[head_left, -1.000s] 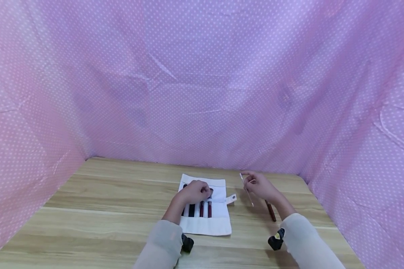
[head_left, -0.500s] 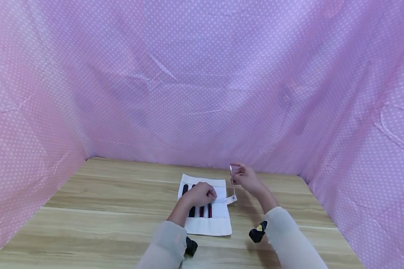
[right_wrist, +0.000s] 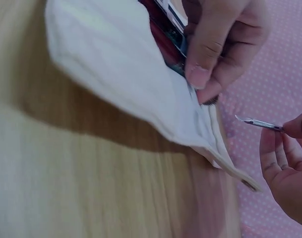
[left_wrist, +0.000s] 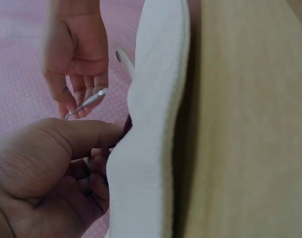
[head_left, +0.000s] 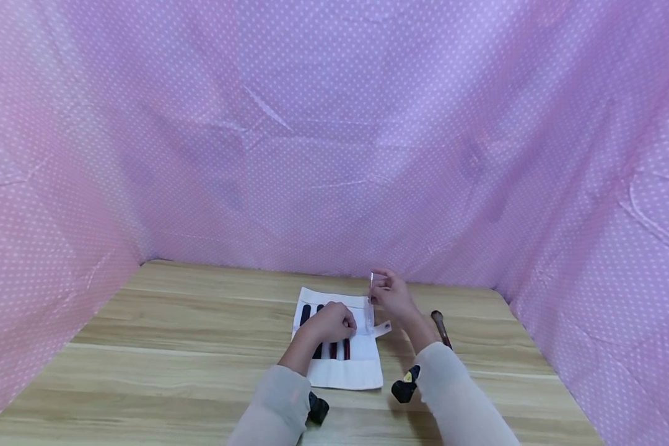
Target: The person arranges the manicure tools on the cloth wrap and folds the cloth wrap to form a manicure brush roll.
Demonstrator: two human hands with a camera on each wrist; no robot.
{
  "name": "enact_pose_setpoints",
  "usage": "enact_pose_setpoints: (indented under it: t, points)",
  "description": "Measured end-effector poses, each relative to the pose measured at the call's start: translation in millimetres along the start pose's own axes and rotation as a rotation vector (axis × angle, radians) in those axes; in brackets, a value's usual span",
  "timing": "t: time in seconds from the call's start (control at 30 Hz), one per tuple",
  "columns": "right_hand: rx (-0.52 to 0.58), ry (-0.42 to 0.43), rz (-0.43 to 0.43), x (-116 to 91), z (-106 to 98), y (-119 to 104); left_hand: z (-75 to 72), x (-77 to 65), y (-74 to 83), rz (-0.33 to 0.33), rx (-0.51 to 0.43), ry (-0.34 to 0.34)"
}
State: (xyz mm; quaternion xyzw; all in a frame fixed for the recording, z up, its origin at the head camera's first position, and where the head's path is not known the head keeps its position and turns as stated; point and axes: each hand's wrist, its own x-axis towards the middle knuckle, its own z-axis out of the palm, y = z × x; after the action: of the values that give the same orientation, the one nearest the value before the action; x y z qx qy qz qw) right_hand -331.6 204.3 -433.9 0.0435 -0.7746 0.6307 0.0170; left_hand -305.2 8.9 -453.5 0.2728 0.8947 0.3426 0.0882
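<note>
A white cloth brush roll [head_left: 342, 376] lies unrolled on the table. In its pocket stand black-topped tools [head_left: 305, 314] and red-handled brushes [head_left: 347, 350]. My left hand [head_left: 331, 322] lies over the roll's middle; its thumb and finger pinch a white strip of the cloth beside a brush, as the right wrist view [right_wrist: 220, 49] shows. Between the thumb and fingers of my right hand [head_left: 393, 297] is a slim silver metal tool [right_wrist: 260, 123] with a narrow curved tip. It stands nearly upright over the roll's right edge, apart from the left hand.
A makeup brush [head_left: 440, 328] with a dark head lies on the table right of the roll, partly behind the right forearm. A snap tab [head_left: 383, 329] sticks out from the roll's right side. Pink dotted cloth [head_left: 334, 186] hangs behind the wooden table [head_left: 173, 347].
My right hand has carried the metal tool leftward from beside the roll to its right edge, tilting it more upright. The left hand has shifted slightly right along the roll.
</note>
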Motion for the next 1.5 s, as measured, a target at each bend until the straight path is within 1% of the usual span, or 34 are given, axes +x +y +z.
enact_pose_setpoints:
  t: [0.13,0.27,0.4,0.53,0.67,1.0,1.13,1.3,1.5]
  points:
    - [0.021,0.036,0.014,3,8,4,-0.3,-0.3,-0.6,0.002,-0.015,0.000]
    - [0.027,0.049,0.021,4,14,6,0.8,0.3,-3.4,0.009,-0.021,-0.002]
    - [0.010,0.061,-0.008,4,18,6,1.8,1.8,-5.7,0.039,-0.018,-0.004]
    - [-0.018,0.064,-0.009,5,20,9,2.6,3.7,-6.9,0.069,-0.016,-0.004]
    - [-0.038,0.039,0.012,6,22,14,3.3,4.8,-7.0,0.077,-0.015,-0.009]
    - [0.037,-0.001,0.069,8,19,21,2.9,3.6,-4.7,0.080,-0.021,-0.010]
    - [0.038,-0.045,0.077,5,19,20,2.9,3.0,-5.1,0.086,-0.019,-0.012]
    - [-0.009,-0.102,0.079,2,18,19,3.4,2.5,-6.4,0.084,-0.025,-0.016]
    - [-0.117,-0.161,0.080,-1,18,16,3.9,2.4,-8.7,0.101,-0.009,-0.011]
